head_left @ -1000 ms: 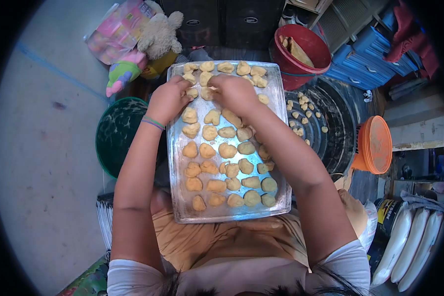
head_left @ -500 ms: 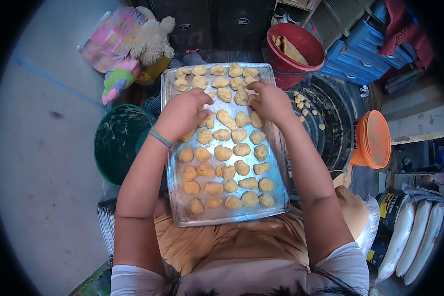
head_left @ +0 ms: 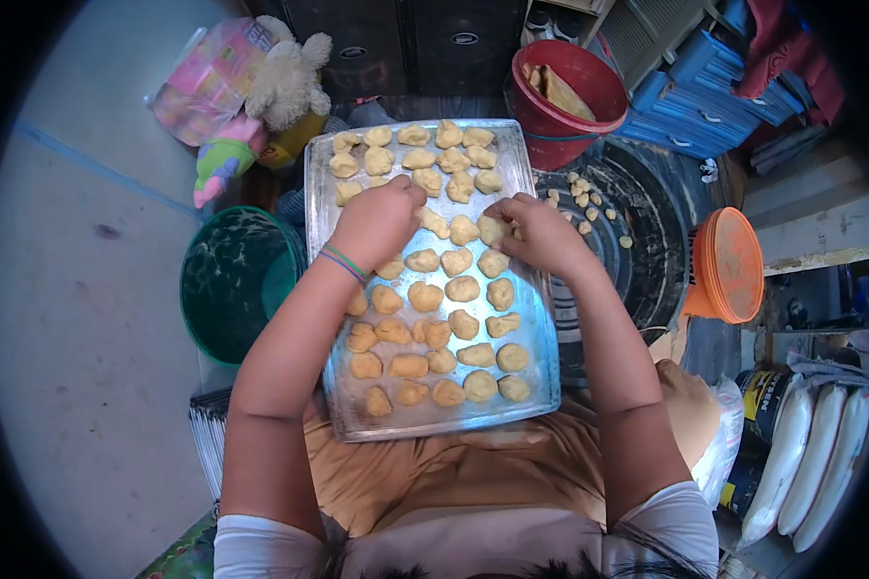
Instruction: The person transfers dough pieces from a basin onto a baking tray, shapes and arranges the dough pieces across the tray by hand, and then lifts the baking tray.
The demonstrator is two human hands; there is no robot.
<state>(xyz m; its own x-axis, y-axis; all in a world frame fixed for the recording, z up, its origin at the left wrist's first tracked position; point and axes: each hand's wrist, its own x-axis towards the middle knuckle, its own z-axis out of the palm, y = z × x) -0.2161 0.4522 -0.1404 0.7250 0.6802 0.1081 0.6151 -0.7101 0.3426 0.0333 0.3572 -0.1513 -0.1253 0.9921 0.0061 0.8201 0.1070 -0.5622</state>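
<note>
Near us, below centre, the tray [head_left: 425, 425] spans the trousers [head_left: 444, 482]; its metal looks stiff, best held by the rim. On it, the dough lumps [head_left: 462, 289] should be light, soft, easily dented: pinch gently at the sides. Our right hand [head_left: 543, 234] touches one, upper centre; whether it or our left hand [head_left: 381, 222] grips, we cannot tell. Beyond, a black tub [head_left: 671, 222], right; a red bucket [head_left: 550, 150], upper right.

Pale sleeves [head_left: 266, 552], thin wristbands [head_left: 344, 262]
</note>
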